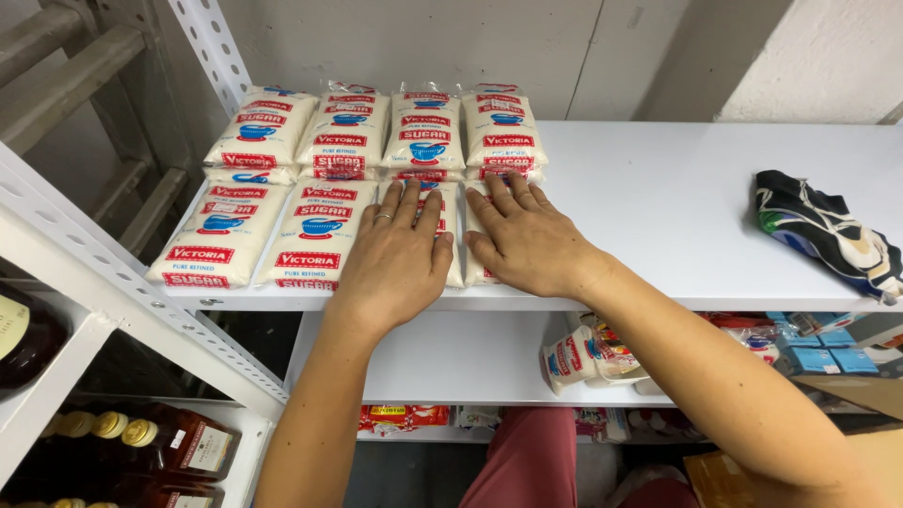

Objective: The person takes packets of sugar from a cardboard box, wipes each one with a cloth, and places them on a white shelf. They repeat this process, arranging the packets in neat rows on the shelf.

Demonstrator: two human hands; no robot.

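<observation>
left hand (395,252), right hand (527,237), flat on sugar bags (320,230)

a shop stockroom: white metal shelving (658,282) stacked with sugar bags (310,179), bottles (160,442) and packets (578,357).

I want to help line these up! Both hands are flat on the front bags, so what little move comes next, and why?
Probably slide the two white sugar bags under the left hand and right hand slightly left, closing the gap beside the neighbouring front bag.

Two front-row white bags (454,246) lie mostly hidden under both hands (400,254).
</observation>
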